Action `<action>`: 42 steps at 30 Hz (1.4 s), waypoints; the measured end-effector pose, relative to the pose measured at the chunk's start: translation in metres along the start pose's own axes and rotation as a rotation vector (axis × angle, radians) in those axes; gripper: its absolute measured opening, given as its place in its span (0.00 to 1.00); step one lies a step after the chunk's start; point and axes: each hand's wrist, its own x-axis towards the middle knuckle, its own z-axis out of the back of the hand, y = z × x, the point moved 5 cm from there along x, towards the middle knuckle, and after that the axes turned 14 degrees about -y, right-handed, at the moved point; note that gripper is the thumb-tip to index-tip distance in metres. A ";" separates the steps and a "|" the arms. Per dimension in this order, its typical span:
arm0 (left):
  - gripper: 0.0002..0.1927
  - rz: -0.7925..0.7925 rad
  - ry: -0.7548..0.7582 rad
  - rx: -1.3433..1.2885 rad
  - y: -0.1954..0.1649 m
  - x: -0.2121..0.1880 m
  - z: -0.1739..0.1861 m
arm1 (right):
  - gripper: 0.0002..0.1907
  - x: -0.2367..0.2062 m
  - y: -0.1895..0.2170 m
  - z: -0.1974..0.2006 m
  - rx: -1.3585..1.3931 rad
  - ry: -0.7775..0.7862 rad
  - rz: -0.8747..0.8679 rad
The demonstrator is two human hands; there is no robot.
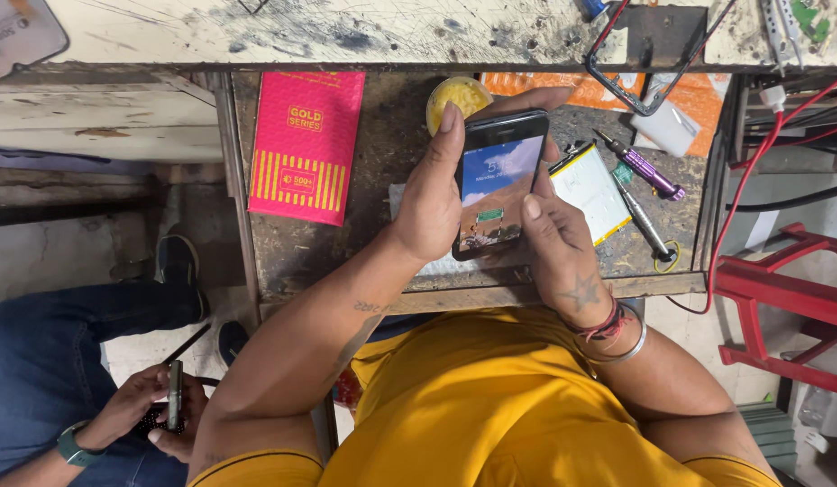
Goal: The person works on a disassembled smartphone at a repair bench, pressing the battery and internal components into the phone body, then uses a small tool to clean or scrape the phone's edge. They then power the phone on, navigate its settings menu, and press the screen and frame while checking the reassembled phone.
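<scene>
Over workbench drawer point(346, 243): left hand point(432, 194), right hand point(558, 239) grip lit smartphone point(498, 180).

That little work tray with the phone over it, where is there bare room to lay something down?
The widest bare patch of the tray lies between the pink box and the left hand. The right side is crowded: a phone battery, a purple screwdriver and a grey screwdriver lie close together beside the right hand, which holds the smartphone.
</scene>
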 end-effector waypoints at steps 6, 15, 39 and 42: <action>0.41 -0.021 0.046 -0.007 -0.003 -0.016 -0.004 | 0.20 -0.018 -0.007 -0.001 -0.092 0.086 -0.050; 0.40 0.001 0.066 -0.074 0.000 -0.036 -0.008 | 0.21 -0.051 -0.014 -0.002 -0.075 0.162 0.040; 0.39 -0.179 0.165 0.390 -0.008 -0.071 -0.020 | 0.22 -0.050 -0.045 0.010 -0.196 -0.042 0.044; 0.38 -0.086 0.159 0.154 -0.005 -0.066 -0.015 | 0.27 -0.060 -0.027 -0.010 -0.175 0.161 0.080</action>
